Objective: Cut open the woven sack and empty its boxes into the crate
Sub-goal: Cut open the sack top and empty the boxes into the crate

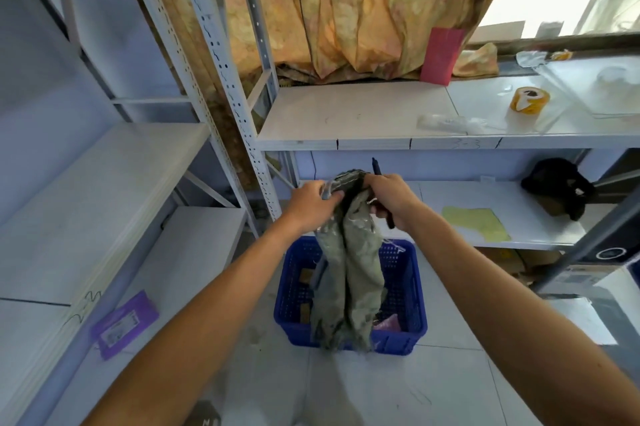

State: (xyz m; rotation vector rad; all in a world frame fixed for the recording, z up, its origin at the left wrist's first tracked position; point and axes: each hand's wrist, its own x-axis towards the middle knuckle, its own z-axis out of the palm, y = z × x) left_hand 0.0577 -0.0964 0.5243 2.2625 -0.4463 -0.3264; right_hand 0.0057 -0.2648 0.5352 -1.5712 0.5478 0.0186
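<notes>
A limp grey-green woven sack point(349, 280) hangs over a blue plastic crate point(403, 290) on the floor, its lower end draped across the crate's near rim. My left hand point(310, 200) grips the bunched top of the sack from the left. My right hand point(388, 197) grips the same top from the right and also holds a dark cutter point(377, 167), whose tip sticks up above the fingers. Small brown boxes point(306, 275) lie inside the crate left of the sack, and something pink point(388, 323) shows at its right front.
White metal shelving stands to the left and ahead. A purple packet point(123, 323) lies on the low left shelf. A tape roll point(529, 99) and a pink card point(441, 55) sit on the upper shelf, a black object point(557, 185) and yellow sheet point(476, 221) lower.
</notes>
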